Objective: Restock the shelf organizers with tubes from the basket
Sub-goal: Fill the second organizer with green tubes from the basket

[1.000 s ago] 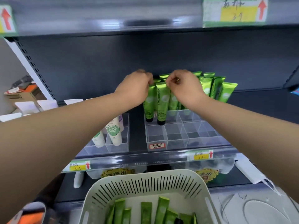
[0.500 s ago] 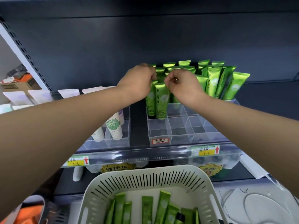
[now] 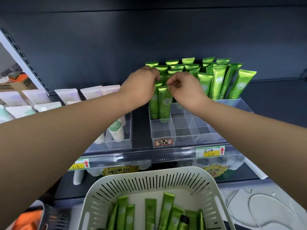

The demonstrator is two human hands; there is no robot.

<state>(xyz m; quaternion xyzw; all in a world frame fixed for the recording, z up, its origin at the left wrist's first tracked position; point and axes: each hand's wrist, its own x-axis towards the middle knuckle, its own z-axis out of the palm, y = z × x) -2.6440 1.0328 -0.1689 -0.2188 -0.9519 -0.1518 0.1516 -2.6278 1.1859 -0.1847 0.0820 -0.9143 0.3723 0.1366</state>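
Green Chamomile tubes stand cap-down in a clear divided organizer on the shelf. Both my hands reach to its left back part. My left hand has its fingers curled at the tops of the leftmost tubes. My right hand pinches the crimped top of the front-left tube, which stands upright in its cell. The front cells of the organizer hold nothing. Below, a pale slotted basket holds several more green tubes lying flat.
A second clear organizer to the left holds white tubes. Pale flat tubes stand further left on the shelf. Price tags sit on the shelf's front rail. An orange object lies at the bottom left.
The view has tilted down, so the shelf row and the basket show more. Both hands stay at the tops of the front-left tubes, and the held tube has sunk into its cell.
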